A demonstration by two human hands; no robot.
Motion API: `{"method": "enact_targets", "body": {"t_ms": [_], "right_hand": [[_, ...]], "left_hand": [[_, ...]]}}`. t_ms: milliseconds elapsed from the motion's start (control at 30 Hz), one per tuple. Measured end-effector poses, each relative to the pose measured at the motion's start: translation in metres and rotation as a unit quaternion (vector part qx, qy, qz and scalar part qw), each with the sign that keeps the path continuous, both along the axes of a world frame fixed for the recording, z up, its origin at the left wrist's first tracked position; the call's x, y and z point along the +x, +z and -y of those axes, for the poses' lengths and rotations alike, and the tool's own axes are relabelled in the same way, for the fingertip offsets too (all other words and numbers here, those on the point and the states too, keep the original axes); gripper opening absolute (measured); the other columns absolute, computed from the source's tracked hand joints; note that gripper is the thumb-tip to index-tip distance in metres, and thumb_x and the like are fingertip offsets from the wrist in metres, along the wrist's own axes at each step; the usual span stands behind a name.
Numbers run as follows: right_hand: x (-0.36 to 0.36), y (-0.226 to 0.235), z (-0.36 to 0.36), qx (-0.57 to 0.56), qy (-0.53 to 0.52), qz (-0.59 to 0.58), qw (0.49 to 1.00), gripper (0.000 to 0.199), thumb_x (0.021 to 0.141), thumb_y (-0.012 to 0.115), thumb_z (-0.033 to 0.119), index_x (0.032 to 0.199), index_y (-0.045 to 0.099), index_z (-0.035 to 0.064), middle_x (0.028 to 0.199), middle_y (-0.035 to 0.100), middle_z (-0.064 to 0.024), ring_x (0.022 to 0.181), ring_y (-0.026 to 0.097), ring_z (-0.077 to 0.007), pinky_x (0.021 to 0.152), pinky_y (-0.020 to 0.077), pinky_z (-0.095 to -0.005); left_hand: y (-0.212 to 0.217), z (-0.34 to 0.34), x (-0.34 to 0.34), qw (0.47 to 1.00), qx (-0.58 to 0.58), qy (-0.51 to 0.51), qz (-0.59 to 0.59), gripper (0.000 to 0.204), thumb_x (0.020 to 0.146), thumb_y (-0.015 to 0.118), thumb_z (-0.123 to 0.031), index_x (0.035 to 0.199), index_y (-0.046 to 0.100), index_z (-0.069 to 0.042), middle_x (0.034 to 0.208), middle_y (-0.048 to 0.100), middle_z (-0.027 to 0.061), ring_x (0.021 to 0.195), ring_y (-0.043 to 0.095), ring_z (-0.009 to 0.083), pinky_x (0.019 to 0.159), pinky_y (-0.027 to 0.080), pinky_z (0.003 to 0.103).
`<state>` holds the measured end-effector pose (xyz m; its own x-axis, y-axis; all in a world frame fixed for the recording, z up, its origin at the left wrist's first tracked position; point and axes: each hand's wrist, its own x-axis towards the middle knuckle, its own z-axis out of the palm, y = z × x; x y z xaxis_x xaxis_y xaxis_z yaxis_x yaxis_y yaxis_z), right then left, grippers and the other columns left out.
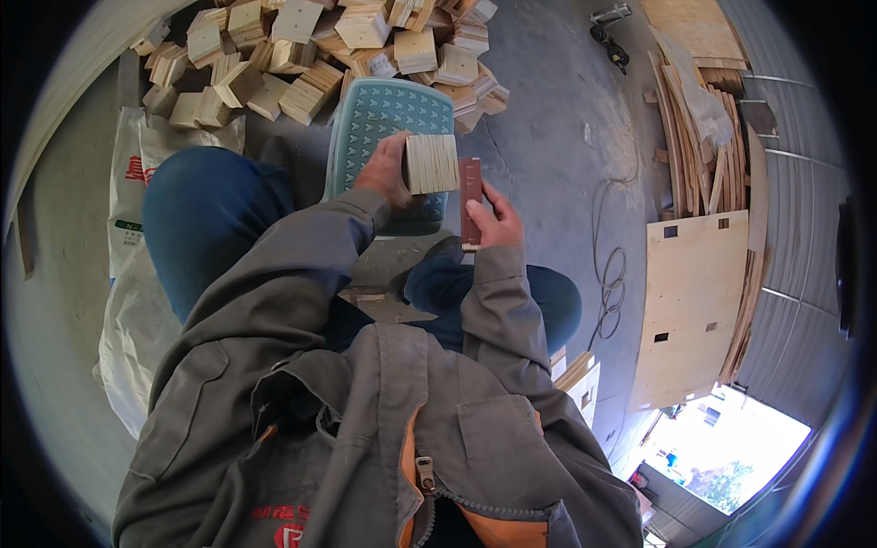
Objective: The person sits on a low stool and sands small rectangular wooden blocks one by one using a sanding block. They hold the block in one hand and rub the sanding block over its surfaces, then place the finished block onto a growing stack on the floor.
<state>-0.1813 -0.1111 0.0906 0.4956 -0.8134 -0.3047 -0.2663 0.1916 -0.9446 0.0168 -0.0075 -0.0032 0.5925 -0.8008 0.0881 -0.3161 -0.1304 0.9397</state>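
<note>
From my feed, the biggest thing is the grey concrete floor (548, 128), running under everything. On the right a large plywood panel (692, 306) with small square cut-outs leans upright, and behind it a stack of long wooden strips (703, 155). At the top lies a loose heap of square plywood blocks (320, 50), spreading across the floor. White woven sacks (132, 274) lie on the left beside my blue-trousered knee. Just below the heap stands a pale teal plastic stool (388, 119), with its patterned seat facing up.

Over that stool I see both hands. My left hand (384, 173) is wrapped around a stack of plywood squares (431, 163), with the fingers curled behind it and the thumb on the near side, so the layered edges face the camera. The stack is held above the stool's near edge, clear of it as far as I can tell. My right hand (496, 219) pinches a narrow reddish-brown strip (470, 203), which stands upright just beside the stack; the thumb is pressed on its face, the fingers closed behind. Whether strip and stack touch, I cannot tell.
</note>
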Motion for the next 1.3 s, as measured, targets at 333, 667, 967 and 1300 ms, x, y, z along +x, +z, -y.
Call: {"method": "enact_targets", "body": {"t_ms": [333,667,967,1300], "right_hand": [[0.087,-0.01,0.067,-0.234,-0.006,-0.065,0.97,0.062,0.084,0.084,0.022,0.138,0.067,-0.0015,0.132,0.072,-0.0212,0.12,0.07,-0.0276,0.104,0.0544,-0.0381],[-0.001,-0.002,-0.01,-0.365,0.079,-0.128,0.919,0.061,0.085,0.081,0.018,0.141,0.065,0.0012,0.15,0.059,-0.0225,0.135,0.06,-0.0377,0.112,0.0506,-0.0455],[-0.006,0.03,-0.049,-0.504,0.121,-0.171,0.838,0.056,0.08,0.083,0.019,0.135,0.072,0.0134,0.152,0.06,-0.0126,0.127,0.061,-0.0374,0.109,0.0478,-0.0486],[0.079,0.01,0.011,-0.519,0.092,-0.2,0.826,0.05,0.08,0.08,0.019,0.13,0.075,0.0161,0.15,0.061,-0.0078,0.128,0.06,-0.0358,0.111,0.0472,-0.0483]], "left_hand": [[0.012,0.0,0.002,1.0,0.018,-0.007,-0.013,0.101,0.062,0.095,-0.018,0.149,0.044,-0.012,0.142,0.052,0.021,0.134,0.055,0.0406,0.115,0.048,0.044],[0.017,-0.001,0.002,1.0,0.013,-0.012,0.002,0.094,0.068,0.092,-0.017,0.149,0.045,-0.008,0.138,0.053,0.0221,0.133,0.055,0.0396,0.115,0.047,0.044],[0.016,-0.001,-0.002,1.0,-0.005,-0.001,0.002,0.093,0.068,0.092,-0.019,0.148,0.045,-0.007,0.139,0.054,0.0225,0.132,0.056,0.0406,0.114,0.048,0.045],[0.007,-0.001,-0.002,1.0,-0.011,0.0,0.014,0.098,0.065,0.095,-0.018,0.148,0.043,-0.008,0.139,0.054,0.0222,0.134,0.055,0.0414,0.113,0.048,0.046]]}}
